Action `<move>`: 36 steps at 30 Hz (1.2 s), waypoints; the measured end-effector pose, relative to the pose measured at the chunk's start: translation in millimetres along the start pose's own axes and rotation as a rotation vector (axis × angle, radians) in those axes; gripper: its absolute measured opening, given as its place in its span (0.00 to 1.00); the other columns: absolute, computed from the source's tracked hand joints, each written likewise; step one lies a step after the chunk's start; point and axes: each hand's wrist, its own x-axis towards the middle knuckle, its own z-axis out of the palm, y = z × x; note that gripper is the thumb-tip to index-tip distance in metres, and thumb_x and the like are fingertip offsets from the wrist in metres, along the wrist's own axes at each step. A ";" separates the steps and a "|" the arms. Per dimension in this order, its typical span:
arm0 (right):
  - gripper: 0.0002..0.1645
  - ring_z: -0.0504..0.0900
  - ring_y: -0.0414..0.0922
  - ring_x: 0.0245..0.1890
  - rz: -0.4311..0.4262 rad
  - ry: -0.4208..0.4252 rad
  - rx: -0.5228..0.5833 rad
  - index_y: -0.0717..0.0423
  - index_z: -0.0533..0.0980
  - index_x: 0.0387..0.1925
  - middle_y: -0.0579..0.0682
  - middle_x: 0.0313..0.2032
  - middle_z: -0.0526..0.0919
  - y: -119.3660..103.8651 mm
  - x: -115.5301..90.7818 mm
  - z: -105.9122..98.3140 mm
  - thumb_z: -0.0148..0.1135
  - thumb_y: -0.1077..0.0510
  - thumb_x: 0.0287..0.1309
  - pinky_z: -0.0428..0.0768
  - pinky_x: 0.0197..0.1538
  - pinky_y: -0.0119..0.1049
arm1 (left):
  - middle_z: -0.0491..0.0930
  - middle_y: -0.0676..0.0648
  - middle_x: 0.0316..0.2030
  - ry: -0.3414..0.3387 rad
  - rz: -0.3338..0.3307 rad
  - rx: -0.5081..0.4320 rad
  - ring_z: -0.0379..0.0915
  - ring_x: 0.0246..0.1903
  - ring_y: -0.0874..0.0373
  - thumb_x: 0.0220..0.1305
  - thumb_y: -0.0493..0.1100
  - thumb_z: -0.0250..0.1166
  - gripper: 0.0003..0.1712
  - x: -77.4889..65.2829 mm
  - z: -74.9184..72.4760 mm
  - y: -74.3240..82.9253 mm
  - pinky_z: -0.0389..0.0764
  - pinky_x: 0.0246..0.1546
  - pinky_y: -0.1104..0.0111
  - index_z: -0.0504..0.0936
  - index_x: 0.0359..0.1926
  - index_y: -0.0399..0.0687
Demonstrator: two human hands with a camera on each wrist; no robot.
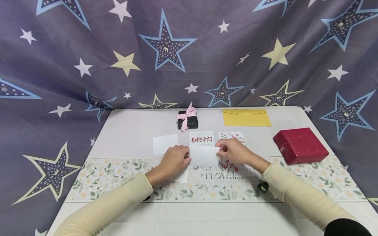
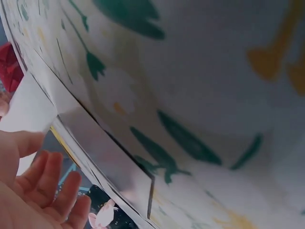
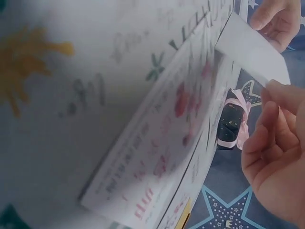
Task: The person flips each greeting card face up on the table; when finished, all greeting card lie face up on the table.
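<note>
A white card (image 1: 203, 156) is raised between my two hands, its blank face toward me. My right hand (image 1: 234, 151) pinches its right edge between thumb and fingers. On the opposite edge, my left hand (image 1: 174, 160) holds it with thumb and fingertips. Just behind it shows a panel with red lettering (image 1: 201, 139); whether the two are one folded piece I cannot tell. A floral card (image 1: 231, 167) with red flowers lies partly under my right hand. Blank white paper (image 1: 165, 144) lies by my left hand, with another white sheet (image 1: 181, 177) partly under that wrist.
A small black box (image 1: 187, 123) with a pink ribbon stands at the back. Right of it lies a yellow envelope (image 1: 246, 118). A red wrapped box (image 1: 300, 146) sits on the table's (image 1: 189, 216) right side. A starry cloth (image 1: 189, 49) hangs behind.
</note>
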 end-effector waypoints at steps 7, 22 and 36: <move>0.06 0.80 0.35 0.31 -0.101 0.056 -0.014 0.54 0.89 0.39 0.45 0.35 0.89 1.3 -0.4 -2.2 0.71 0.58 0.61 0.78 0.37 0.32 | 0.79 0.55 0.25 0.083 0.003 -0.056 0.73 0.27 0.60 0.69 0.44 0.64 0.12 3.1 -0.3 -3.1 0.74 0.33 0.65 0.76 0.27 0.56; 0.15 0.85 0.53 0.29 -0.006 0.019 0.239 0.56 0.86 0.48 0.56 0.34 0.90 6.6 -7.2 -6.9 0.58 0.54 0.74 0.81 0.30 0.33 | 0.90 0.50 0.45 -0.018 -0.097 -0.429 0.77 0.30 0.66 0.69 0.39 0.65 0.11 12.5 -8.0 -11.7 0.80 0.41 0.68 0.90 0.48 0.52; 0.21 0.75 0.35 0.17 -0.009 -0.158 0.101 0.56 0.81 0.58 0.46 0.31 0.88 6.4 -12.8 1.8 0.67 0.56 0.65 0.77 0.24 0.29 | 0.90 0.48 0.45 -0.060 -0.038 -0.347 0.85 0.42 0.59 0.68 0.40 0.67 0.11 14.2 -6.8 -7.9 0.84 0.49 0.65 0.89 0.49 0.48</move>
